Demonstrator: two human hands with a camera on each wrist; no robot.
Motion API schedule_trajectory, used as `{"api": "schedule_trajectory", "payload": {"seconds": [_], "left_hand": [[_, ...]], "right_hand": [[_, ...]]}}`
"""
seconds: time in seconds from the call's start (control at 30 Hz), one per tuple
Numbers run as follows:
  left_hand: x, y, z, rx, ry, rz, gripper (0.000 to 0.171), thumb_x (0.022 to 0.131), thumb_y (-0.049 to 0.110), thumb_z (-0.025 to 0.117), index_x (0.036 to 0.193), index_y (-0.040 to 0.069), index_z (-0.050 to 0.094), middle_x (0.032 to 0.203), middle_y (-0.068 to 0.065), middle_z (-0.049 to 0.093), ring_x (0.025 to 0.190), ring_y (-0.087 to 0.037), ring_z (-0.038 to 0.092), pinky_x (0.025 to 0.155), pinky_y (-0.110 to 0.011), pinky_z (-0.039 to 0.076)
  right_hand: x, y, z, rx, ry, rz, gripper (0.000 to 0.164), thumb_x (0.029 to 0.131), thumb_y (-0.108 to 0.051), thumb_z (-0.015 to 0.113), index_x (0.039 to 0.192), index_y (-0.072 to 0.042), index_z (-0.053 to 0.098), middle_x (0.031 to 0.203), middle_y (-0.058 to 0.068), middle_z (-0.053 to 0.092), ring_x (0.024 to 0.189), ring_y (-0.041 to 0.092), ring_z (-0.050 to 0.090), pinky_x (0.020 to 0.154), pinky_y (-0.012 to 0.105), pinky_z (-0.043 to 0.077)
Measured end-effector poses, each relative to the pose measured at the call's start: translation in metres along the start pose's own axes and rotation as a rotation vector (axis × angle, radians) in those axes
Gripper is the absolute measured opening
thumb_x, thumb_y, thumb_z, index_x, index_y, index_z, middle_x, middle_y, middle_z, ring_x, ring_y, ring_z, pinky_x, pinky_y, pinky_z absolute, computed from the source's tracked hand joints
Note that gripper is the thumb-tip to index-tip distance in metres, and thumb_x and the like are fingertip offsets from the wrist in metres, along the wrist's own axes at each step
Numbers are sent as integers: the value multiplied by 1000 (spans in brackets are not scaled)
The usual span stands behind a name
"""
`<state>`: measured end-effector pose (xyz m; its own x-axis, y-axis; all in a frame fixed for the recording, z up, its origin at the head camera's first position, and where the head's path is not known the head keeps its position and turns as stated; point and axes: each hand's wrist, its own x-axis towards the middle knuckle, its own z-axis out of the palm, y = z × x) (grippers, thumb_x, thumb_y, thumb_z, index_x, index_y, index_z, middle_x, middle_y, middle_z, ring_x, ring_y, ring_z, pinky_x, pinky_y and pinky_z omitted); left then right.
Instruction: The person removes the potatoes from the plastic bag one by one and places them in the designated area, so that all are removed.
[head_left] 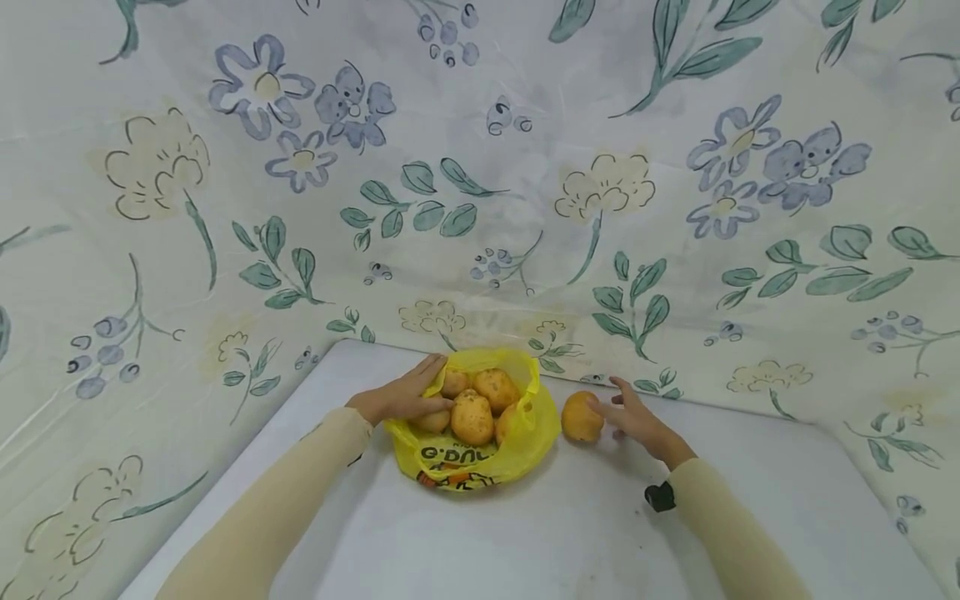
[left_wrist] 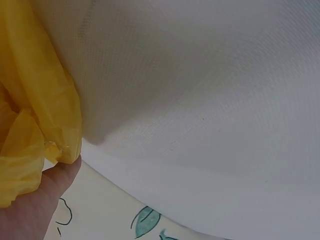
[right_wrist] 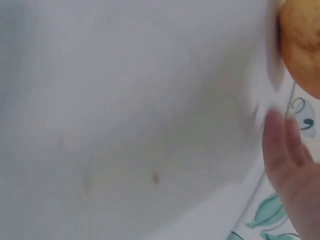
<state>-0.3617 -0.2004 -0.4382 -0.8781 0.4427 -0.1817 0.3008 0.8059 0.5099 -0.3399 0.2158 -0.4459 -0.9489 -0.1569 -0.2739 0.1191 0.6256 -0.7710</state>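
Observation:
A yellow plastic bag point(head_left: 536, 454) with dark print stands on the white table, its mouth spread wide. Several potatoes point(head_left: 472, 418) lie inside it. At the bag's left rim, my left hand point(head_left: 401, 396) holds the plastic, thumb over the opening and fingers along the outer side. The left wrist view shows the bag's yellow folds point(left_wrist: 55, 100) against that hand. Another potato point(head_left: 582, 417) sits on the table just right of the bag. My right hand point(head_left: 637, 421) is close beside it on the right, fingers spread and relaxed, with nothing gripped.
The white table point(head_left: 480, 550) meets a hanging floral sheet point(head_left: 510, 208) close behind the bag. The same sheet rises along both sides. A dark strap piece point(head_left: 660, 497) is on the right wrist.

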Motion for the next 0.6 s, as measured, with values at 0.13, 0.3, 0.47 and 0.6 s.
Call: {"api": "schedule_trajectory", "payload": {"seconds": [0.13, 0.3, 0.47, 0.6], "left_hand": [[-1, 2, -1, -5, 7, 6, 97, 93, 59, 55, 160, 15, 0, 167, -12, -5, 154, -33, -1, 123, -55, 11], [-2, 2, -3, -10, 17, 10, 97, 94, 58, 55, 160, 15, 0, 167, -13, -5, 154, -33, -2, 123, -55, 11], [-3, 1, -3, -14, 5, -3, 98, 94, 58, 55, 160, 14, -1, 167, -13, -7, 154, -33, -3, 124, -54, 9], [-2, 1, -1, -14, -2, -5, 100, 92, 62, 54, 160, 14, -2, 167, -11, -7, 155, -31, -4, 124, -52, 9]], "right_hand": [[-3, -4, -13, -42, 122, -81, 92, 98, -61, 42, 159, -11, -7, 162, 30, -3, 145, 51, 18, 116, 67, 21], [-6, -3, -27, -253, 291, -121, 84, 101, -59, 33, 159, -10, -3, 160, 32, -10, 145, 58, 7, 111, 76, 15], [-11, 13, -34, -555, 357, -122, 86, 97, -69, 27, 159, -12, 6, 160, 32, -12, 142, 60, 10, 109, 78, 10], [-16, 29, -39, -730, 371, -135, 89, 95, -73, 28, 159, -14, 12, 161, 31, -11, 142, 58, 12, 109, 78, 4]]}}
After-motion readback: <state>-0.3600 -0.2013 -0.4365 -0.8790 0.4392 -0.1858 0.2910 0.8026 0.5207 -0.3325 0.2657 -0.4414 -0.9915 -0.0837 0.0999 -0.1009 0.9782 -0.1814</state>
